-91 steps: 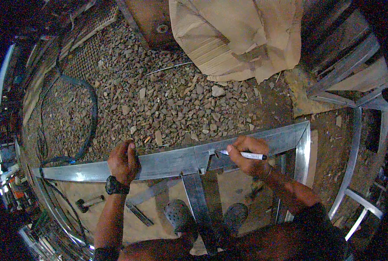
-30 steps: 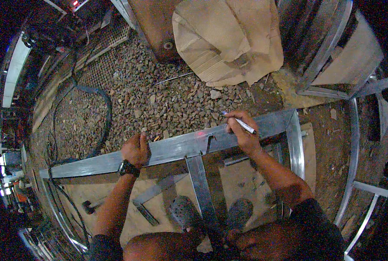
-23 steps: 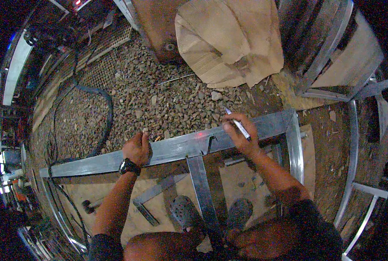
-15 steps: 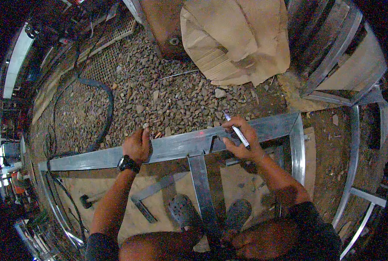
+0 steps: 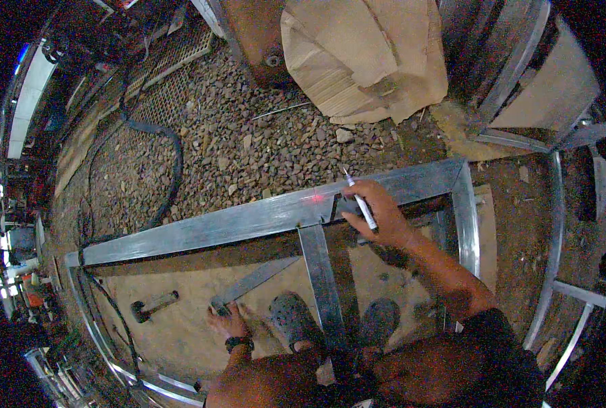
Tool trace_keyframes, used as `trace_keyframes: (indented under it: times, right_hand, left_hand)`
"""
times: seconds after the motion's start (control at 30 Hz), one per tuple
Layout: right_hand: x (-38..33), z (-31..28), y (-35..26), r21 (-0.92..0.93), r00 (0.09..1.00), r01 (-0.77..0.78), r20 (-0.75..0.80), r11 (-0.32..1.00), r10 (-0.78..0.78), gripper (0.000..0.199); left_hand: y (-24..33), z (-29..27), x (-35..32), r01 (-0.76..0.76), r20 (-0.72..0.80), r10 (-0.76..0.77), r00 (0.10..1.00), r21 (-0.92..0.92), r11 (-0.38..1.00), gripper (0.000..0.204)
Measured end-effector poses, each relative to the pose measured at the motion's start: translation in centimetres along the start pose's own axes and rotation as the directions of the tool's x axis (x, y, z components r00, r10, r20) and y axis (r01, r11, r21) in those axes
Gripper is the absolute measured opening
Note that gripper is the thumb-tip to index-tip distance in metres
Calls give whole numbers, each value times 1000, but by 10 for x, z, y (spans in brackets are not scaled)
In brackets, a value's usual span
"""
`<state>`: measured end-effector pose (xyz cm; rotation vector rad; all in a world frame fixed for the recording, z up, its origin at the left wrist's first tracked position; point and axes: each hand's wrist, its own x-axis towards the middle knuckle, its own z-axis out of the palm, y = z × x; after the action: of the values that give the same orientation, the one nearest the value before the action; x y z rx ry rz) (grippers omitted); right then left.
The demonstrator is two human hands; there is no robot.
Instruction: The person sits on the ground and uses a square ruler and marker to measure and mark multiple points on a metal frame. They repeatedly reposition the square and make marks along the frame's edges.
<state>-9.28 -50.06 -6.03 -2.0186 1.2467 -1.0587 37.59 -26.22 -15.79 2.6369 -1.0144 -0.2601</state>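
A galvanised steel frame [image 5: 248,221] stands in front of me, its long top rail crossing the picture, with a middle post [image 5: 320,272] and a right post [image 5: 466,211]. My right hand [image 5: 378,211] rests on the top rail and holds a white marker [image 5: 359,199], tip pointing up and left. A small red light spot [image 5: 316,198] sits on the rail beside it. My left hand [image 5: 227,318], with a black wristwatch, is low at the ground, fingers on the end of a flat metal strip [image 5: 255,282] lying on the sand.
Gravel [image 5: 248,143] covers the ground beyond the frame, with a black hose [image 5: 170,170] curling across it. Folded cardboard [image 5: 357,54] lies at the top. A hammer [image 5: 153,304] lies on the sand at left. More steel frames [image 5: 554,258] stand at right. My grey clogs [image 5: 293,319] are below.
My left hand has left the top rail and dropped down to the metal strip on the sand. My right hand stays on the rail with the marker.
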Motion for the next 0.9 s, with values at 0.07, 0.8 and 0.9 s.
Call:
trace_keyframes:
  times: [0.07, 0.8, 0.9]
  right_hand:
    - [1, 5, -5, 22, 998, -47, -30, 999, 47, 44]
    - [-6, 2, 17, -194, 953, -100, -302, 976, 38, 30]
    - [-3, 4, 17, -193, 958, -48, -288, 980, -10, 30]
  left_hand:
    - [-40, 18, -1, -29, 90, 23, 996, 64, 998, 96]
    - [-63, 3, 27, 173, 260, -74, 963, -384, 907, 65]
    - [-43, -27, 31, -69, 26, 92, 995, -478, 876, 65]
